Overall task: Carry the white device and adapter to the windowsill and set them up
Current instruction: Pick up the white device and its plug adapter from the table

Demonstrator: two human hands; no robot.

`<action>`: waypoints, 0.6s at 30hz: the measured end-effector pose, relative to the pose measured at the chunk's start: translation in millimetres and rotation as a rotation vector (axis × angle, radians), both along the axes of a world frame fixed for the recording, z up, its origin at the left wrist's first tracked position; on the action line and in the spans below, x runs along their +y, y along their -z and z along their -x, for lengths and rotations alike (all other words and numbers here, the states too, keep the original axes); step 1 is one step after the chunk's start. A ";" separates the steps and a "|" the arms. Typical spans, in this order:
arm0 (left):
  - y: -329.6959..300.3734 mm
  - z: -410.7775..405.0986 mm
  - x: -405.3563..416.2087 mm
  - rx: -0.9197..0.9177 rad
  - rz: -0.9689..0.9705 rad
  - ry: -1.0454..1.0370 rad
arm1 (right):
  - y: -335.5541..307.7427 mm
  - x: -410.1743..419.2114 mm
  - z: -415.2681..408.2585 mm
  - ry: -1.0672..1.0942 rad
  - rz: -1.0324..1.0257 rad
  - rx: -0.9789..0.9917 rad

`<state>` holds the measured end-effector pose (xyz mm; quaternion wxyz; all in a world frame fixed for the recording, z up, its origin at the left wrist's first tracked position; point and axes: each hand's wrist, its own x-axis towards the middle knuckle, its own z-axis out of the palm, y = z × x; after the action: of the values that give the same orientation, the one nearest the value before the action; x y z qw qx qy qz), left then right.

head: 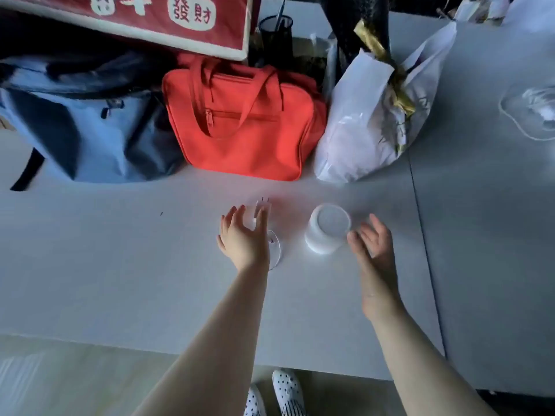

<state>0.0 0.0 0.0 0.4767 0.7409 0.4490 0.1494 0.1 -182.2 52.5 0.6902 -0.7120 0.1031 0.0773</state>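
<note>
A white cylindrical device (328, 228) stands upright on the white table (120, 265). To its left lies a small white plug adapter (260, 208) with two prongs pointing away from me, and a thin white cable loop (277, 250) trails from under my hand. My left hand (244, 235) is spread over the adapter, with fingers on either side of it and touching it. Just right of the device, my right hand (372, 238) is open, palm toward it, and not quite touching.
Behind the device stand a red bag (243, 121), a blue backpack (84, 121) and a white plastic bag (375, 115). A black pen cup (276, 34) sits further back. A coiled white cable (531, 112) lies at far right. The table edge is near my feet.
</note>
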 end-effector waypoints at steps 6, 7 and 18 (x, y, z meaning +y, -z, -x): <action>24.7 -11.1 -11.0 0.030 -0.339 -0.037 | 34.0 9.1 -5.4 -0.068 0.051 -0.061; 28.8 -12.3 -12.5 0.056 -0.343 -0.044 | 39.1 10.0 -6.6 -0.071 0.062 -0.070; 23.0 -4.5 -12.0 -0.078 -0.299 -0.095 | 50.2 20.8 -14.0 -0.038 0.196 -0.198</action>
<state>4.5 -12.0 -23.0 0.3707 0.7750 0.4375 0.2657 14.1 -161.4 2.2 0.6224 -0.7821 0.0280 0.0090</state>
